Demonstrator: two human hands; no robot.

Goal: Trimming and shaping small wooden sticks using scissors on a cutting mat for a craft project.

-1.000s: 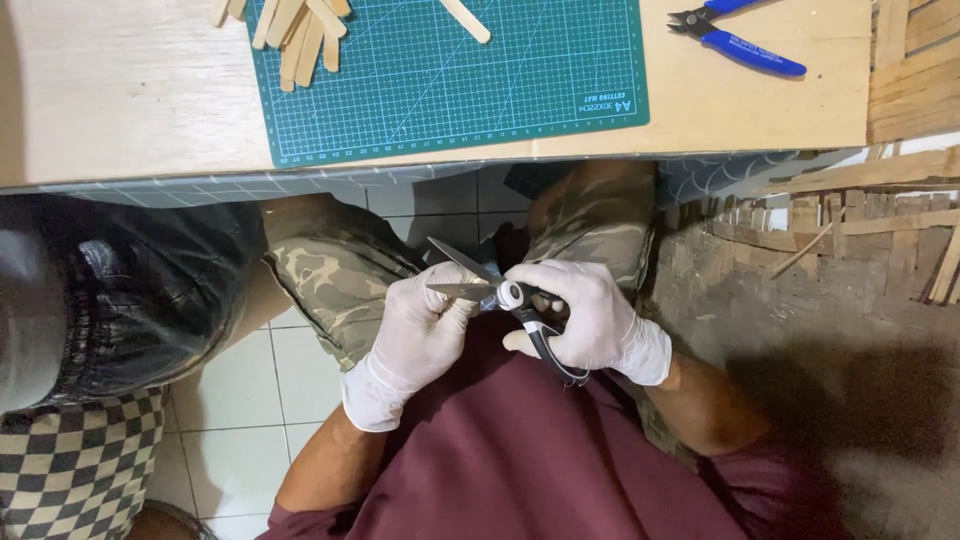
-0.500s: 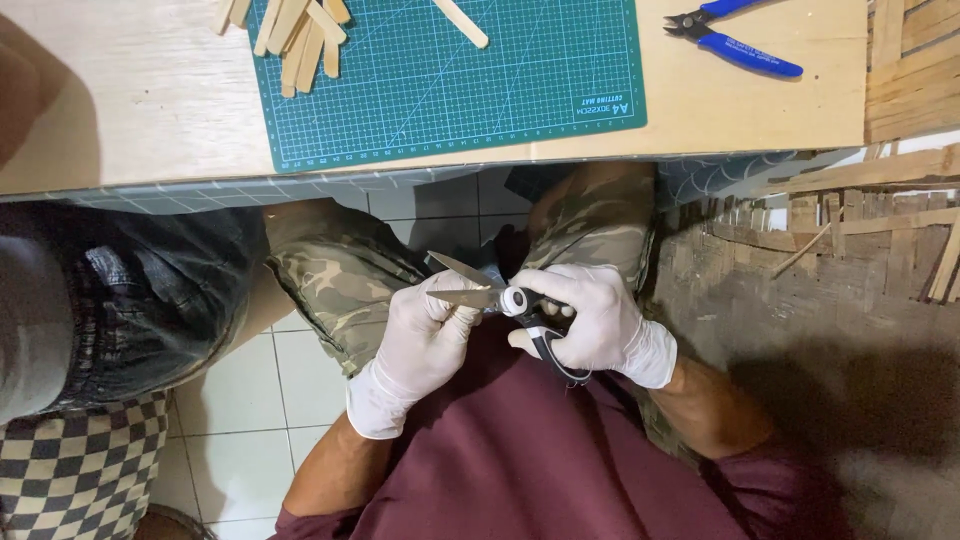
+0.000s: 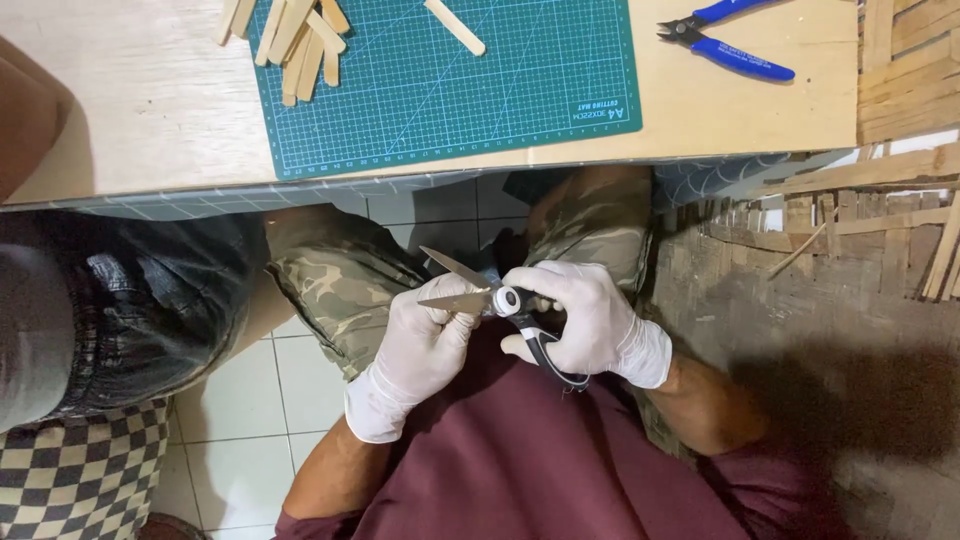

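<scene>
Both hands wear white gloves and work over my lap, below the table edge. My right hand point(image 3: 590, 320) grips the black handles of a pair of scissors point(image 3: 478, 290), whose metal blades are spread apart and point left. My left hand point(image 3: 425, 345) pinches at the lower blade near the pivot; whatever small piece it may hold there is hidden by the fingers. Camouflage trousers point(image 3: 330, 280) and a maroon shirt point(image 3: 540, 470) lie beneath the hands.
A green cutting mat point(image 3: 450, 90) lies on the wooden table point(image 3: 140, 110), with several flat wooden sticks point(image 3: 295, 40) at its top left. Blue pliers point(image 3: 730, 40) rest at the table's right. Another person in dark trousers point(image 3: 110, 300) sits at left. Woven bamboo point(image 3: 860, 240) stands at right.
The hands and scissors stay in the lap with only slight shifts. The blades remain spread apart.
</scene>
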